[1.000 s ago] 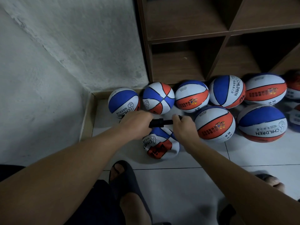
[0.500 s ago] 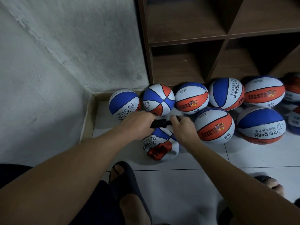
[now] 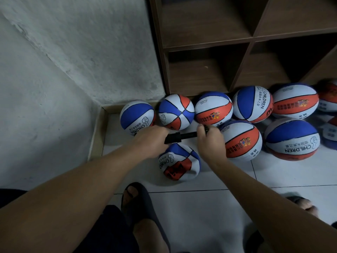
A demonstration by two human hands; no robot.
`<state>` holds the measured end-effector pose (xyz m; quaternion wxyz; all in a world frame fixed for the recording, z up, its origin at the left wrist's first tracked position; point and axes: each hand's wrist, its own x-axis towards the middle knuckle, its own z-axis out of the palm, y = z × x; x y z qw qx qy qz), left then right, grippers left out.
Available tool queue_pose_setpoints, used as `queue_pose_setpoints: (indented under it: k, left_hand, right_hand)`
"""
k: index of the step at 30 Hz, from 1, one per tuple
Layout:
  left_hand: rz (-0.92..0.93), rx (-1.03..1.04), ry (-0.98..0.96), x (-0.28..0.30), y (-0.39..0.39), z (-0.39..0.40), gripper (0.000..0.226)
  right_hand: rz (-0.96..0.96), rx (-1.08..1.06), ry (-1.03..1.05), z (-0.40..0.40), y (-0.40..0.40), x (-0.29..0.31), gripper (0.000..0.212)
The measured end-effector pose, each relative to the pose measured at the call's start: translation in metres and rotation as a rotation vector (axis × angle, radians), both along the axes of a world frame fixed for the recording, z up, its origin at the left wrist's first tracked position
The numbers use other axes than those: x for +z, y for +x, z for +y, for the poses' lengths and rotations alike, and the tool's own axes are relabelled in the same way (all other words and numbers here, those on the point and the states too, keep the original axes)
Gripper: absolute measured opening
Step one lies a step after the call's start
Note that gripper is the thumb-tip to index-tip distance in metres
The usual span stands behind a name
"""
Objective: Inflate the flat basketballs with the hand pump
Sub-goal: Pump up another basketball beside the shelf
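A dented, flat red, white and blue basketball (image 3: 179, 164) lies on the white floor tiles just in front of my feet. Right above it I hold a black hand pump (image 3: 179, 136) level. My left hand (image 3: 152, 140) grips the pump's body at its left end. My right hand (image 3: 209, 138) grips the handle at the right end, with the thin shaft showing between both hands. The pump's needle end is hidden under my left hand.
Several round basketballs (image 3: 241, 140) lie in rows on the floor against a brown wooden shelf unit (image 3: 237, 46). A rough white wall (image 3: 63, 70) closes the left side. My sandalled feet (image 3: 138, 201) stand on the tiles (image 3: 200, 216) below.
My right hand has drawn the handle out to the right, so more of the pump's shaft shows between my hands. The left hand and the flat ball stay in place.
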<state>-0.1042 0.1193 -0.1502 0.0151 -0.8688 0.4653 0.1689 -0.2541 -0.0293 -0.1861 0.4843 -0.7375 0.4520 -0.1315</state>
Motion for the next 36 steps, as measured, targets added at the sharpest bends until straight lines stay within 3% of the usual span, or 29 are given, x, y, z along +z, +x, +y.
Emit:
queue_pose_setpoints:
  k: [5, 18, 20, 22, 25, 29, 36]
  left_hand:
    - [-0.008, -0.027, 0.013, 0.001, -0.007, -0.007, 0.018]
    - [0.054, -0.031, -0.036, 0.001, -0.003, -0.006, 0.024]
    - [0.056, 0.006, -0.028, 0.003, 0.008, -0.001, 0.012]
    - [0.053, 0.063, -0.011, 0.005, 0.020, 0.006, 0.018]
    - [0.063, 0.107, -0.010, 0.004, 0.026, 0.010, 0.028]
    - [0.088, 0.060, -0.024, 0.007, 0.011, 0.004, 0.037]
    - [0.082, 0.065, -0.052, 0.001, -0.001, -0.002, 0.034]
  right_hand:
    - [0.003, 0.143, 0.014, 0.021, 0.007, -0.003, 0.047]
    - [-0.062, 0.241, 0.158, 0.005, 0.002, -0.002, 0.047]
    - [-0.098, 0.200, 0.187, -0.016, -0.007, 0.003, 0.044]
    - [-0.136, 0.100, 0.218, -0.040, -0.015, 0.006, 0.041]
    - [-0.126, 0.078, 0.160, -0.057, -0.020, 0.008, 0.047]
    - [-0.096, 0.021, 0.059, -0.032, -0.006, 0.007, 0.033]
    - [-0.095, 0.214, 0.047, 0.008, 0.007, 0.020, 0.049]
